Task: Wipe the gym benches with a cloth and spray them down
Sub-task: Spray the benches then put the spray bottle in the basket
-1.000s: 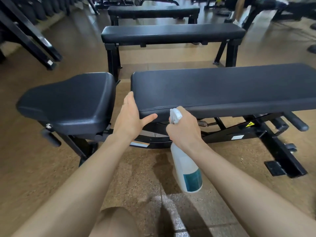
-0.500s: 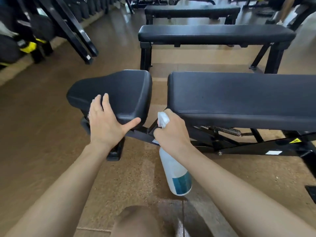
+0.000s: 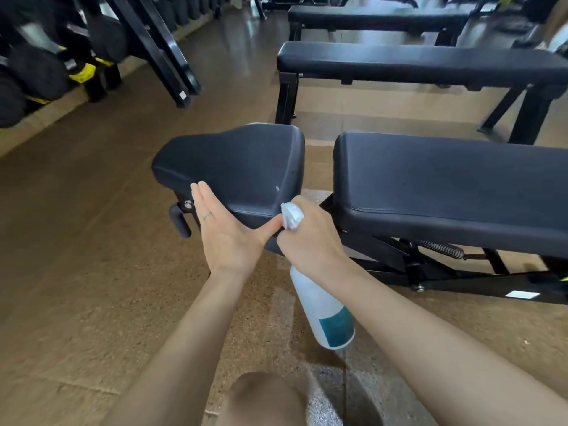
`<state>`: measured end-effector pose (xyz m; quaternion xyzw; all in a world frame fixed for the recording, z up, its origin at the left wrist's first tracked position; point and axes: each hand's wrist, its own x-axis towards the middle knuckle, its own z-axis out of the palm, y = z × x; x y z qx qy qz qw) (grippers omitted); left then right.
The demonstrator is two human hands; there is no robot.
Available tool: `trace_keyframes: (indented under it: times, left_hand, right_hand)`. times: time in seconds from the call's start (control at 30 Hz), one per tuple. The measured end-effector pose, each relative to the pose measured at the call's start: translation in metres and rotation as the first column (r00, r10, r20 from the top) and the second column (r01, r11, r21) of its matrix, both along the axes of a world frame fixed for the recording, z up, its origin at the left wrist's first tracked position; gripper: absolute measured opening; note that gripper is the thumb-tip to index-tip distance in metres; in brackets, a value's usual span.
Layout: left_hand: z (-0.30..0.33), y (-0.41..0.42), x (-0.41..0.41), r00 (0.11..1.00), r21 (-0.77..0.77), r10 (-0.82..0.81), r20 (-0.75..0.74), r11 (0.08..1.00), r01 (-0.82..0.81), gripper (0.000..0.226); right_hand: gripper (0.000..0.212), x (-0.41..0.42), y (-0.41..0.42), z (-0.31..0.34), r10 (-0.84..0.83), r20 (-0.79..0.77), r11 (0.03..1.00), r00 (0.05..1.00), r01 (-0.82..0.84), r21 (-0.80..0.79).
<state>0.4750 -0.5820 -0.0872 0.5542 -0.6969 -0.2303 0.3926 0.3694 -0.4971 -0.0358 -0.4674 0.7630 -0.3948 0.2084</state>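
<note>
At the centre of the frame the left hand (image 3: 226, 238) lies flat, fingers straight and together, against the near edge of the black seat pad (image 3: 236, 167), thumb spread along the pad's lower rim; whether a cloth sits under the palm cannot be told. Just right of it the right hand (image 3: 310, 241) is curled round the neck of a spray bottle (image 3: 325, 312), whose white nozzle pokes out above the knuckles, almost touching the left thumb. The bottle is translucent white plastic with a teal label, hanging tilted toward the lower centre. The long back pad (image 3: 455, 186), smooth stitched black vinyl, fills the right. Speckled brown floor (image 3: 92, 272) lies beneath.
</note>
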Motion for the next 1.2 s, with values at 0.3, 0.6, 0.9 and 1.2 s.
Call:
trace_keyframes:
  times: [0.3,0.6,0.9,1.2]
  left_hand:
    - [-0.004,-0.002,0.004,0.986,0.006,-0.019,-0.166,1.000,0.020,0.122]
    - [0.008,0.001,0.008,1.000,0.082,-0.008,0.001,0.997,0.008,0.142]
    - [0.112,-0.002,0.026,0.970,0.553,-0.147,0.195,0.833,0.015,0.100]
    - [0.287,0.028,0.021,0.925,0.698,-0.371,0.081,0.684,0.213,0.064]
  right_hand:
    - [0.017,-0.001,-0.019,0.018,0.103,-0.016,0.994,0.995,-0.102,0.022]
    - [0.020,-0.030,-0.024,0.023,0.023,0.098,0.999,0.995,-0.026,0.025]
    - [0.018,-0.030,0.016,0.082,0.036,0.123,0.981,0.992,-0.059,0.186]
    - [0.026,-0.012,0.026,0.265,0.093,0.138,0.983,0.986,-0.113,0.142]
